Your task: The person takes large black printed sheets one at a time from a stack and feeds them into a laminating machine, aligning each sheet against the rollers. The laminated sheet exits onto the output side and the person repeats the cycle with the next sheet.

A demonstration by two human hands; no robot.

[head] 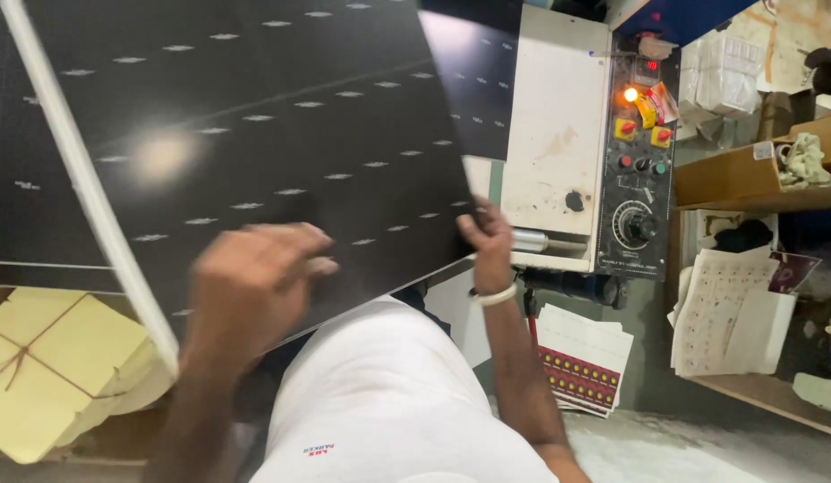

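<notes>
A cream machine housing [558, 125] is seen at the upper right, with a dark control panel [637, 170] fixed along its right edge. On the panel an orange lamp [630, 94] is lit, and a black dial [636, 225] is set lower down. A yellow paper bundle [49, 367] tied with string is parked at the lower left. Printed sheets [583, 362] are stacked on the floor, more loose papers [728, 313] are leaned by a wooden shelf [746, 174], and a crumpled rag [801, 161] is left on it.

Both hands, left hand [254, 277] and right hand [489, 234], grip a black sheet [272, 116].
</notes>
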